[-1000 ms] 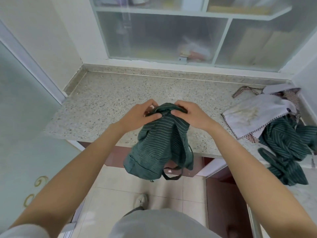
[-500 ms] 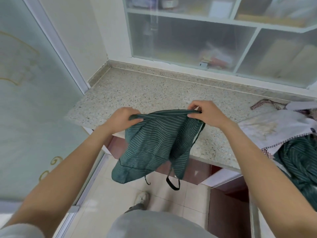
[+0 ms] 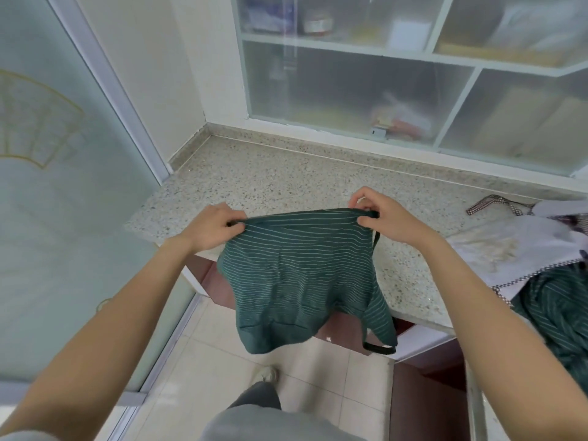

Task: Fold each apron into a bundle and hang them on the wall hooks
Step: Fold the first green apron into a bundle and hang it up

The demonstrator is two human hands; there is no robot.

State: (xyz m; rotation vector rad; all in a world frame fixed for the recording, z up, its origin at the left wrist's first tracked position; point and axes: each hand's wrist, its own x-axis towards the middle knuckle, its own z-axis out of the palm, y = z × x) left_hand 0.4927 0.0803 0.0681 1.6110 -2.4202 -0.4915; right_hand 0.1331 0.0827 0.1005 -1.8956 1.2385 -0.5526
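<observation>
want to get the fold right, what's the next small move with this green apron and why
Probably lower the green striped apron flat onto the countertop. The left hand and right hand hold its top edge spread, but the rest hangs off the edge, unfolded.

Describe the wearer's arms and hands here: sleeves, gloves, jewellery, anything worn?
Both forearms are bare to the elbow and beyond. The left hand and right hand have no gloves, and no rings, watch or wristband show. A pale sleeve edge peeks in at the bottom left corner; the right arm's sleeve is out of frame.
</observation>
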